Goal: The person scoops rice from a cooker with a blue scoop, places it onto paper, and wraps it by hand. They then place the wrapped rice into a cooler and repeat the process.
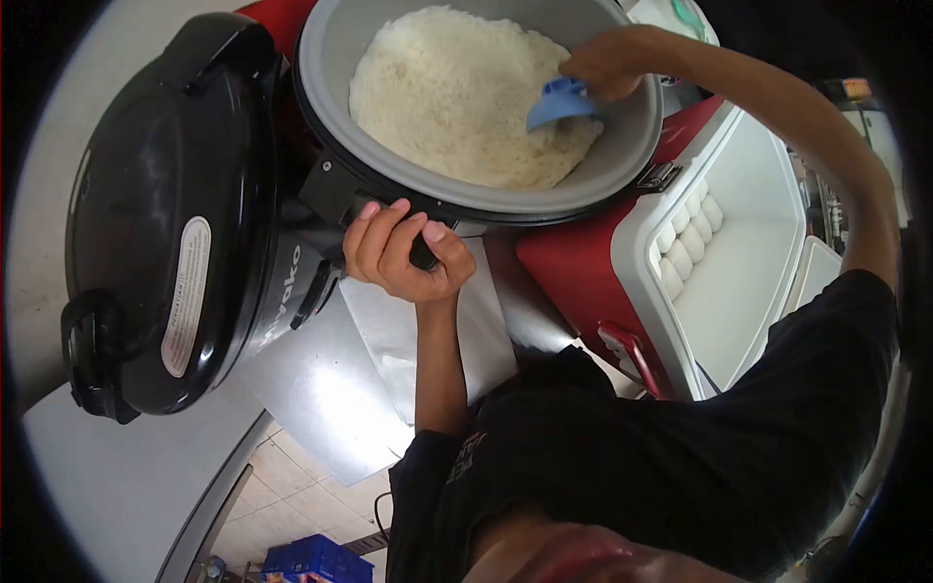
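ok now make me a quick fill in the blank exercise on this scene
The right hand holds a ____ scoop.
The pot contains white ____.
The open box has ____ outer walls.
The glossy lid at the picture's left is ____.

Missing words: blue; rice; red; black.

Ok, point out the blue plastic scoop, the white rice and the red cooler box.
Blue plastic scoop (559,105), head view: its curved body.
White rice (447,102), head view: middle of its surface.
Red cooler box (581,267), head view: outer side wall.
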### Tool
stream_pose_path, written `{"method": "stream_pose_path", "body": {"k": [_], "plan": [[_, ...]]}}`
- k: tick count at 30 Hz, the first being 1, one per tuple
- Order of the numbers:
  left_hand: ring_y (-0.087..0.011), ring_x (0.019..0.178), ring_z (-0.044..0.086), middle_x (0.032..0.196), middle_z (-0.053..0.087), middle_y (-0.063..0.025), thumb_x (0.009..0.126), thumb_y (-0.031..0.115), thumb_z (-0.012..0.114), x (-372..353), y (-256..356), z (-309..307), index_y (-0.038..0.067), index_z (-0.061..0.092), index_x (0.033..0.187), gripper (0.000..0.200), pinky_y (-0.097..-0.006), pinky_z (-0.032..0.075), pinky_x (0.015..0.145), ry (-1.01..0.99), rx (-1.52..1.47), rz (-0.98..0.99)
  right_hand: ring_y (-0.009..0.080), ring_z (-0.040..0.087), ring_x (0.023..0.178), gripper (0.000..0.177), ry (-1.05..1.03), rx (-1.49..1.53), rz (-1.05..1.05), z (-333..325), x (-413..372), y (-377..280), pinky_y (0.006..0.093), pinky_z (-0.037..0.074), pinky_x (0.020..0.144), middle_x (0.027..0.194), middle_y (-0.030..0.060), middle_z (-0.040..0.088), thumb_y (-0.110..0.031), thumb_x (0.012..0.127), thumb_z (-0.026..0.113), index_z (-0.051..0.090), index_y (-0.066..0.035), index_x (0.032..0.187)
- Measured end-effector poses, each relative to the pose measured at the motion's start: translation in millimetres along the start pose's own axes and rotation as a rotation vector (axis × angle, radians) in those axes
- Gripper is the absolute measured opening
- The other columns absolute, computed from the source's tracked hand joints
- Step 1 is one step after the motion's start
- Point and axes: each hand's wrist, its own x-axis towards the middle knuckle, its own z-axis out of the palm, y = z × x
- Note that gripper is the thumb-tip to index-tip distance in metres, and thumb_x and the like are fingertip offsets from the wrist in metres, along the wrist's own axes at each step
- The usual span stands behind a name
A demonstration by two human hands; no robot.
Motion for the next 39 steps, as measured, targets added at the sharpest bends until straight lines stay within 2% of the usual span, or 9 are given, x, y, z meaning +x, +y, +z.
{"method": "stream_pose_path", "body": {"k": [5,16,18,20,25,27,31,37,39], "plan": [[-0.0242,0.099,0.050,0.093,0.058,-0.0050,0.082,0.017,0.054,1,1,5,0.008,0.054,0.087,0.010,-0.0367,0.038,0.088,0.073,0.009,-0.002,0.0371,0.059,0.085,0.027,0.147,0.334,-0.335,-8,-27,-55,0.0444,0.046,0.075,0.083,0.0187,0.061,-0.020,0.085,0.058,0.052,-0.002,0.105],[-0.0255,0.098,0.049,0.092,0.053,-0.0088,0.084,0.013,0.052,0,-1,-2,0.005,0.051,0.088,0.009,-0.0362,0.038,0.089,-0.003,-0.006,0.040,0.0067,0.045,0.057,0.027,-0.006,1.033,-0.147,-36,-27,-51,0.0249,0.041,0.052,0.069,0.0001,0.048,-0.019,0.086,0.050,0.054,-0.003,0.107],[-0.0256,0.098,0.049,0.092,0.053,-0.0091,0.084,0.013,0.052,0,-2,-1,0.005,0.051,0.087,0.009,-0.0365,0.039,0.089,0.011,-0.005,0.042,0.0153,0.052,0.056,0.030,0.121,1.016,-0.101,-17,-4,-49,0.0314,0.045,0.054,0.066,0.0050,0.052,-0.019,0.087,0.053,0.052,-0.003,0.112],[-0.0259,0.096,0.049,0.092,0.053,-0.0095,0.084,0.012,0.052,0,-2,0,0.005,0.051,0.086,0.008,-0.0370,0.039,0.089,0.020,-0.022,0.046,0.0299,0.060,0.062,0.025,1.078,0.393,-0.181,0,11,-56,0.0418,0.047,0.058,0.068,0.0149,0.058,-0.016,0.085,0.050,0.051,0.002,0.103],[-0.0259,0.096,0.049,0.090,0.054,-0.0094,0.084,0.012,0.051,1,-1,-2,0.004,0.051,0.087,0.008,-0.0374,0.040,0.088,0.017,-0.002,0.056,0.0320,0.059,0.063,0.033,1.094,0.357,-0.137,12,46,-33,0.0429,0.048,0.061,0.074,0.0174,0.060,-0.020,0.089,0.053,0.048,0.002,0.112],[-0.0259,0.096,0.049,0.090,0.054,-0.0092,0.084,0.012,0.052,2,-2,0,0.004,0.051,0.087,0.008,-0.0374,0.040,0.088,0.022,0.004,0.062,0.0239,0.057,0.061,0.029,0.223,0.848,-0.037,-5,26,-52,0.0388,0.048,0.058,0.071,0.0129,0.058,-0.023,0.089,0.048,0.049,0.000,0.107],[-0.0259,0.095,0.050,0.089,0.054,-0.0089,0.084,0.011,0.051,1,-2,0,0.005,0.051,0.086,0.007,-0.0369,0.040,0.087,0.020,0.031,0.054,0.0173,0.055,0.060,0.026,0.200,0.977,-0.129,-12,19,-73,0.0351,0.046,0.056,0.069,0.0089,0.055,-0.024,0.088,0.044,0.049,-0.002,0.100],[-0.0237,0.094,0.051,0.089,0.055,-0.0059,0.085,0.015,0.052,0,-1,4,0.008,0.051,0.086,0.007,-0.0377,0.038,0.088,0.067,0.014,0.033,0.0373,0.061,0.072,0.031,0.205,0.788,-0.142,-32,1,-113,0.0458,0.046,0.070,0.088,0.0247,0.061,-0.021,0.085,0.051,0.049,0.003,0.106],[-0.0217,0.095,0.051,0.090,0.057,-0.0034,0.085,0.018,0.053,-2,-1,7,0.011,0.052,0.086,0.008,-0.0387,0.036,0.089,0.091,0.005,0.024,0.0315,0.061,0.069,0.030,0.264,0.769,-0.198,-18,-1,-111,0.0426,0.047,0.064,0.080,0.0212,0.061,-0.019,0.083,0.048,0.049,0.004,0.101]]}}
